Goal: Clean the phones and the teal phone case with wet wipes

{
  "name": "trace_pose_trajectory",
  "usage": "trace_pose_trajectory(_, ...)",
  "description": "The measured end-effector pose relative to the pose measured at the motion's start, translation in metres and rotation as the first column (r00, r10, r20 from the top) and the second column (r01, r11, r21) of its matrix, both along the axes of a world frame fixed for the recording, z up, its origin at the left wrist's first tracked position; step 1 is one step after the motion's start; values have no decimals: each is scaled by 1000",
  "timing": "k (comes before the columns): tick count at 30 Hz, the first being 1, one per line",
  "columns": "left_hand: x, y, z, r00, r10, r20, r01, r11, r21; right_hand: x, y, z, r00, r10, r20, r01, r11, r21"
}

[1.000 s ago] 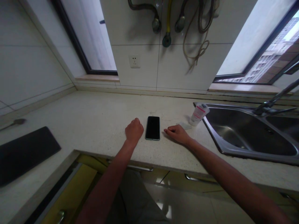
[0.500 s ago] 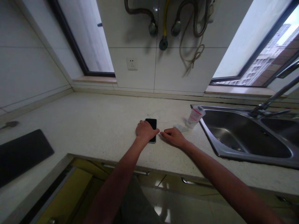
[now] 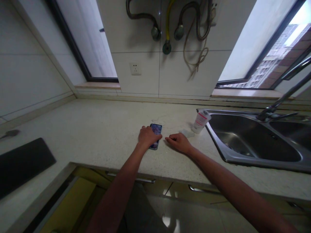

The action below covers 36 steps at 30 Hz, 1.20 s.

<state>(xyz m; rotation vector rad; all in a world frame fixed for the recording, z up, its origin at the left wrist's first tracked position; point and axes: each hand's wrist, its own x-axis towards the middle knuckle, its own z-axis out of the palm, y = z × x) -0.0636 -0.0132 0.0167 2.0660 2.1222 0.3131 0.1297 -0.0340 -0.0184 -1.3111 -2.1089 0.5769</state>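
Note:
A smartphone (image 3: pixel 156 129) lies flat on the counter with its screen lit. My left hand (image 3: pixel 147 137) reaches over it from the left, thumb at the right edge and fingers at the left edge, closed around its sides. Just to the right rests my right hand (image 3: pixel 178 141), curled on the counter with the thumb pointing at the phone. Nothing shows in its fingers. Behind it lies a thin, pale, see-through piece of plastic (image 3: pixel 187 133). A clear plastic cup with pink print (image 3: pixel 201 121) stands beyond that, by the sink.
A steel sink (image 3: pixel 220 152) with a faucet (image 3: pixel 269 111) is at right. On the left, a dark flat board (image 3: pixel 26 161) lies on the pale counter (image 3: pixel 97 136). Hoses (image 3: pixel 194 19) and a wall socket (image 3: pixel 135 68) are on the tiled wall. Below, a yellow drawer (image 3: pixel 70 204) stands out.
The phone's screen has gone from black to lit. My left hand and the phone have shifted and turned slightly to the left. My right hand stays curled in nearly the same place.

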Motion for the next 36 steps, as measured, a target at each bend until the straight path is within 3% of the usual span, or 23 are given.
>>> trace_pose_trajectory(7,-1,2,-5,999,25,25,-26,999,40,1,6,-4,982,-57,-183,51,998,-38)
trace_pose_trajectory(11,-6,2,-2,998,1,70,-2,1000,11,1,6,-4,979,-66,-192,61,998,-32)
trace_pose_trajectory(17,-14,6,1,984,61,165,-59,998,-18,1,5,-1,979,-64,-193,55,997,-51)
trace_pose_trajectory(26,-12,6,-2,971,113,210,-124,991,40,1,6,-3,983,-60,-172,56,998,-27)
trace_pose_trajectory(36,-9,5,-11,993,73,89,-88,980,178,-1,3,-2,968,-127,-215,117,991,-58)
